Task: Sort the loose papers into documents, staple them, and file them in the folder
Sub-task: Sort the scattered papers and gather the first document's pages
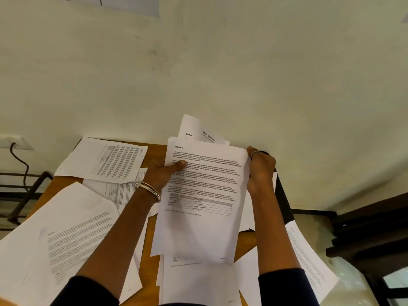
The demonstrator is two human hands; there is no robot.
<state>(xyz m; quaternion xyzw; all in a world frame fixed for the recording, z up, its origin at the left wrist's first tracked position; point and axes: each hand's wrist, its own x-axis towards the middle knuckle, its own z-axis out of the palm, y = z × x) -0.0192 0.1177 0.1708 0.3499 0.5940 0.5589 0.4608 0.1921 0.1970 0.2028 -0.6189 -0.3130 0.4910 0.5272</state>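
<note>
I hold a small stack of printed sheets (205, 195) upright above the wooden table (154, 151). The front page reads "Section 2" and has text and a small table. Behind it, pages headed "Section 1" (194, 131) stick up. My left hand (164, 173) grips the stack's left edge, thumb on the front page. My right hand (260, 171) grips the right edge near the top corner. No stapler or folder is visible.
Loose printed papers cover the table: one at the far left (103, 161), a large one at the near left (59, 235), more under the held stack (194, 281) and one hanging off the right edge (309, 261). A wall lies just beyond the table. Dark furniture (371, 235) stands at the right.
</note>
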